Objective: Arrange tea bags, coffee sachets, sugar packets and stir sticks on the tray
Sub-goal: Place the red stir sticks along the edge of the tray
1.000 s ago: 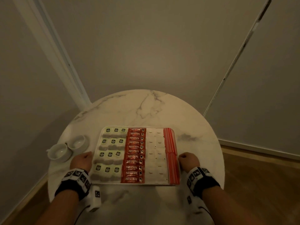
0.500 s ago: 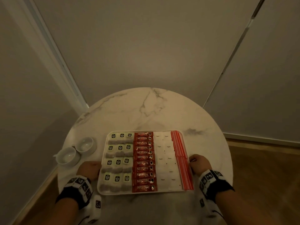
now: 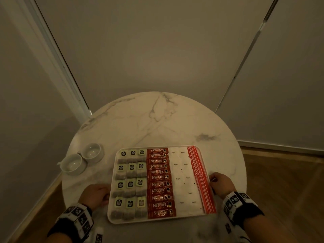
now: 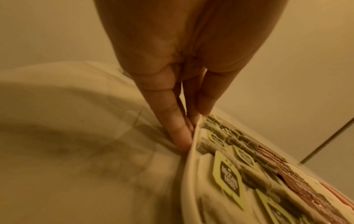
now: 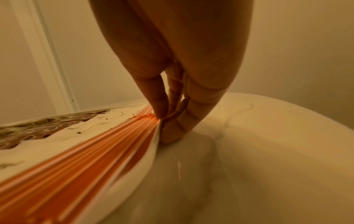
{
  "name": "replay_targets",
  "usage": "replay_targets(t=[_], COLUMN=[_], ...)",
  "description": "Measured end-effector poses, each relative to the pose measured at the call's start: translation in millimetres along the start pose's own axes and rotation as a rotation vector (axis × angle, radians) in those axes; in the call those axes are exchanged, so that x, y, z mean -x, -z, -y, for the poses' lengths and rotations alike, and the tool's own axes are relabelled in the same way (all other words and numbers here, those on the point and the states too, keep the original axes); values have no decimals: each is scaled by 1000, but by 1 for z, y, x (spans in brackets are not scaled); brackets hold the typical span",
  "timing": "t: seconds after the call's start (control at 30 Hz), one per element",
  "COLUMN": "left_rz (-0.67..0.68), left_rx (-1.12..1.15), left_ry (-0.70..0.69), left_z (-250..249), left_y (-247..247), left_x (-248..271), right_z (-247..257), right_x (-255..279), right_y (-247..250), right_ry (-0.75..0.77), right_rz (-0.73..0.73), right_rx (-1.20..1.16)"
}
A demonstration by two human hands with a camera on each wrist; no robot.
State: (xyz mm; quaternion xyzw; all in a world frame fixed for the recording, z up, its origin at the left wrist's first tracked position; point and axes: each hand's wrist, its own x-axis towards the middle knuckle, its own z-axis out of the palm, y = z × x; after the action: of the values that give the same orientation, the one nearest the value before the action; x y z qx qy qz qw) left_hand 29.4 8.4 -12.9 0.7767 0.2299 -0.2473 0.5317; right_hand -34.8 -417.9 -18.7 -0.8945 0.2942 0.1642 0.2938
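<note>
A white tray (image 3: 157, 220) lies on the near half of a round marble table (image 3: 157, 120). From left to right it holds rows of tea bags (image 3: 130, 183), a column of red coffee sachets (image 3: 159, 183), white sugar packets (image 3: 184, 181) and red stir sticks (image 3: 199, 179). My left hand (image 3: 95, 194) pinches the tray's left rim (image 4: 191, 163), thumb over it and fingers (image 4: 180, 136) under it. My right hand (image 3: 220, 183) pinches the right rim (image 5: 145, 163) the same way, its thumb tip beside the stir sticks (image 5: 86, 151). Whether the tray is off the table, I cannot tell.
Two small white cups (image 3: 72, 163) (image 3: 92, 152) stand on the table left of the tray. Bare marble lies beyond the tray. Walls close in behind the table, and wooden floor shows at both sides. A small white device (image 3: 98, 235) hangs at my left wrist.
The tray, held at both sides, has come nearer to me relative to the two cups. Both hands moved along with it.
</note>
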Motion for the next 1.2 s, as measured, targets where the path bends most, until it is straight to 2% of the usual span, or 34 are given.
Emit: replay_targets(t=[0.13,0.2,0.3,0.37,0.4,0.43,0.47,0.6,0.7,0.87,1.1,1.2], left_rz=[0,-46,-282,-505,-594,-626,-590,-344,-287,-367,-333,-357], left_rx=[-41,-184,-421,-484,-520,-582,-657,-840,-808,-754,-733,-735], left_ry=[4,-61,-352,-571,-607,-594,-529,-251,-190,-217,-195,-234], left_z=[-2,-4,-22,-38,-46,-53,-58,-60,-55,-44,-48,-64], left_y=[2,7,26,47,58,70,82,111,103,94,101,95], left_x=[5,7,14,12,7,-1,-10,-52,-72,-84,-90,-90], right_z=[1,6,43,92,122,154,187,304,357,381,381,379], right_x=[1,0,-8,-13,-15,-15,-12,4,10,5,-16,-29], right_y=[0,7,25,31,29,22,12,-60,-122,-175,-192,-174], right_ry=[-27,-49,47,218,322,421,510,826,920,916,983,932], right_rz=[28,20,-79,-104,-85,-48,3,208,290,353,301,312], right_rx=[46,98,126,129,133,128,117,191,326,474,323,102])
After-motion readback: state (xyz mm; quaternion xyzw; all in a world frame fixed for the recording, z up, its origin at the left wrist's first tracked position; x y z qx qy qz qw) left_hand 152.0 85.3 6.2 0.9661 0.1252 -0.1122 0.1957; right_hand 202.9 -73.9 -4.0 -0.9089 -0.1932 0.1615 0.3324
